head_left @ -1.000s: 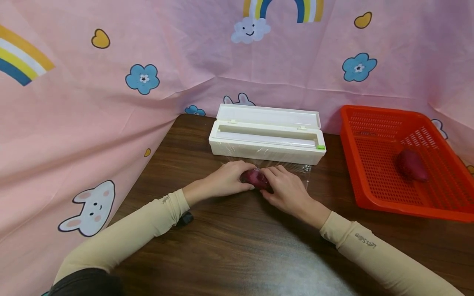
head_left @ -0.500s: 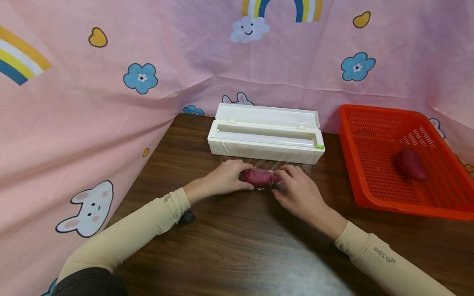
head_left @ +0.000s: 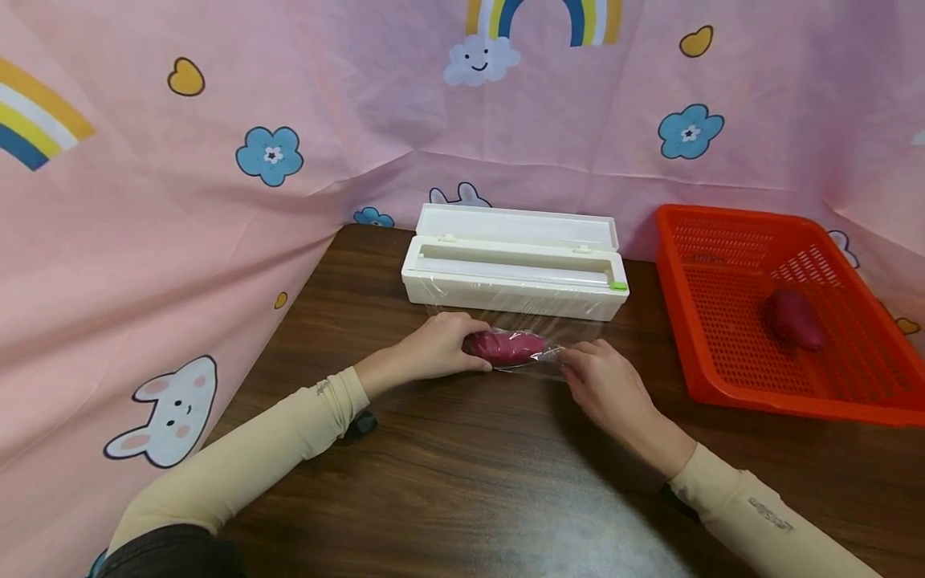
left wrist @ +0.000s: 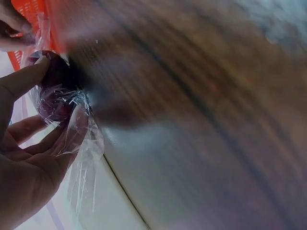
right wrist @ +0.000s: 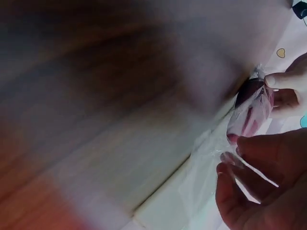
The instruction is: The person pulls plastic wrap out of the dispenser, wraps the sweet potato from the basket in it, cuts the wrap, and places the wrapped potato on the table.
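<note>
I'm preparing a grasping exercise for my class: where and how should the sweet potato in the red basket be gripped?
Probably round its middle, from above: the sweet potato lies on the floor of the red basket, whose raised walls would hamper a sideways reach. It is oblong, so gripping across its narrow width should suit best.

I can't read a word or number anywhere: the dark lettering point(head_left: 770, 514) printed on the person's right sleeve point(head_left: 802, 539) is too blurred, and the small dark print point(head_left: 323, 387) on the left sleeve point(head_left: 246, 453) too tiny.
</note>
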A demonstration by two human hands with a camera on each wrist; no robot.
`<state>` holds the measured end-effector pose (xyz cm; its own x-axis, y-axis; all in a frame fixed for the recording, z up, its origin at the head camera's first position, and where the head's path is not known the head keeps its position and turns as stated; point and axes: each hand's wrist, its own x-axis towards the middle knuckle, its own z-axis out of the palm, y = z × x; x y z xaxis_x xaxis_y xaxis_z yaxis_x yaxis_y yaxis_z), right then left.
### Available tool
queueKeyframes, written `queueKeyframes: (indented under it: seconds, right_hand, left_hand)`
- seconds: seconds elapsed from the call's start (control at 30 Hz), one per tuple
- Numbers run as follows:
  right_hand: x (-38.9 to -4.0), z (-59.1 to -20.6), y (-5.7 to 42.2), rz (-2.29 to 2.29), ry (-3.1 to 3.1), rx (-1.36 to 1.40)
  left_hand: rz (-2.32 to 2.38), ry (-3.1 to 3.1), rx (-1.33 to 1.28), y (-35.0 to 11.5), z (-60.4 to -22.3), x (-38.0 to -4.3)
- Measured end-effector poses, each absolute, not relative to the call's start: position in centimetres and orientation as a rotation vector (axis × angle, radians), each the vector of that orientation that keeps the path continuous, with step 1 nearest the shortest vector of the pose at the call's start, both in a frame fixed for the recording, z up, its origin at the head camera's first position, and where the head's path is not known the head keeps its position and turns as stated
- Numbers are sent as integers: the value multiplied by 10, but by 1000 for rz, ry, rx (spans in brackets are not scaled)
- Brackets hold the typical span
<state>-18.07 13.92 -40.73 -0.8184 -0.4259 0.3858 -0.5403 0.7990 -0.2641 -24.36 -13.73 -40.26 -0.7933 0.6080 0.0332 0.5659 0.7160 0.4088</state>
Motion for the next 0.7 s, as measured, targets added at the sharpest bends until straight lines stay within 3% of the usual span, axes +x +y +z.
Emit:
queueKeyframes:
  seconds: [0.4,0.7]
  right_hand:
    - [-202,-412,122,787,-2705,679]
    - [-202,-411,112,534,-2796,693]
  left_hand:
    - [605,2812,1033,-137,-406,-244]
    - [559,2784,1007,-136,-401,-247]
